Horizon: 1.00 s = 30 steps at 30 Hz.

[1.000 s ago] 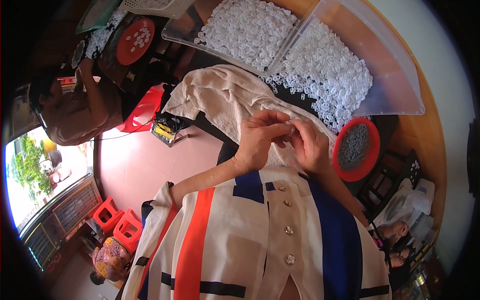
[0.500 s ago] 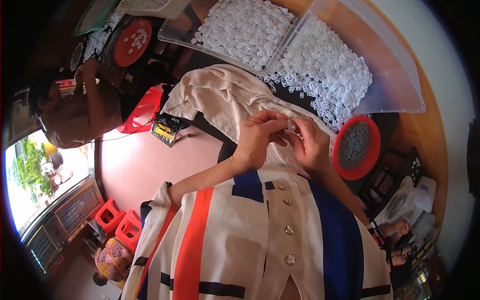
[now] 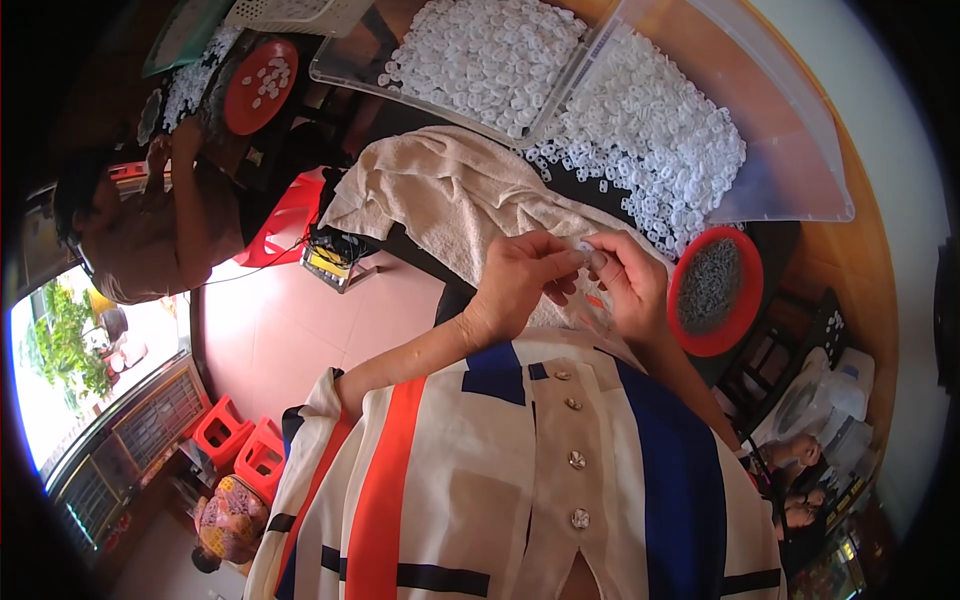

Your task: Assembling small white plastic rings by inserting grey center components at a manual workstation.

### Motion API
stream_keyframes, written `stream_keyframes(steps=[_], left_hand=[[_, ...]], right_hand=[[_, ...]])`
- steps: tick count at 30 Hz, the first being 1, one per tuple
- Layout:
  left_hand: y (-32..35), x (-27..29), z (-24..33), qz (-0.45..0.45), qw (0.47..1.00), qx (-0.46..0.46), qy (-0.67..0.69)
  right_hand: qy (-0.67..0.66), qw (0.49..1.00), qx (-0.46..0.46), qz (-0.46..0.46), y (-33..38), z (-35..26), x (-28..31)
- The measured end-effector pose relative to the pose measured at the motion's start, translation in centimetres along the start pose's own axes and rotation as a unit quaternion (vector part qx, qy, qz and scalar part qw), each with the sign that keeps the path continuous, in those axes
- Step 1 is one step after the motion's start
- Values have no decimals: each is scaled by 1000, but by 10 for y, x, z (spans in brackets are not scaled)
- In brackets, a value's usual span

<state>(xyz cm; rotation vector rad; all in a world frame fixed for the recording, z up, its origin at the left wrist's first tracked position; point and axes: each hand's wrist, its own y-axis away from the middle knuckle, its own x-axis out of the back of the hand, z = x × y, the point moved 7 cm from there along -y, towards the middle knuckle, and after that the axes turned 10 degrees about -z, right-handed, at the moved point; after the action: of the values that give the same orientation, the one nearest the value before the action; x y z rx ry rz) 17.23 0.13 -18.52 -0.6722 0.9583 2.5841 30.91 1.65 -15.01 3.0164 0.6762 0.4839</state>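
Observation:
My left hand (image 3: 512, 285) and my right hand (image 3: 634, 285) meet above a beige towel (image 3: 425, 190), fingertips pinched together. Between them is a small white plastic piece (image 3: 584, 247), mostly covered by the fingers; both hands seem to grip it. Close to my right hand is a red bowl (image 3: 754, 292) filled with small grey parts (image 3: 708, 285). Beyond the towel, loose white plastic pieces (image 3: 655, 140) with holes spill from a clear tub (image 3: 790, 165) onto the dark tabletop.
A second clear bin (image 3: 365, 80) holds more white pieces. At the left, another person (image 3: 165, 235) sits by a red plate (image 3: 236, 105) with white pieces on it. Red stools (image 3: 262, 455) stand on the floor, where another person (image 3: 230, 515) sits. More hands (image 3: 795, 455) show at the right.
My fingers have closed further over the white piece, which shows less now. My right hand has shifted slightly and its fingertips have come nearer to my left thumb.

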Motion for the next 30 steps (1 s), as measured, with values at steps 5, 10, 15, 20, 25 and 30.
stream_keyframes(steps=[5,10,15,20,25,30], left_hand=[[0,1,-1,-4,1000,-25,-2],[1,0,-1,-9,999,-44,7],[2,2,-1,-7,999,-38,-4],[3,3,0,-13,998,-45,-44],[3,0,1,-16,995,-53,-85],[3,0,1,-20,995,-53,-82]], right_hand=[[-144,981,-127,-2,0,9,-2],[-220,962,-162,8,2,15,-4],[-237,953,-186,14,3,17,-4],[-243,952,-186,-3,4,19,-4],[-245,951,-189,-15,3,18,-4],[-255,944,-209,-31,2,18,-5]])
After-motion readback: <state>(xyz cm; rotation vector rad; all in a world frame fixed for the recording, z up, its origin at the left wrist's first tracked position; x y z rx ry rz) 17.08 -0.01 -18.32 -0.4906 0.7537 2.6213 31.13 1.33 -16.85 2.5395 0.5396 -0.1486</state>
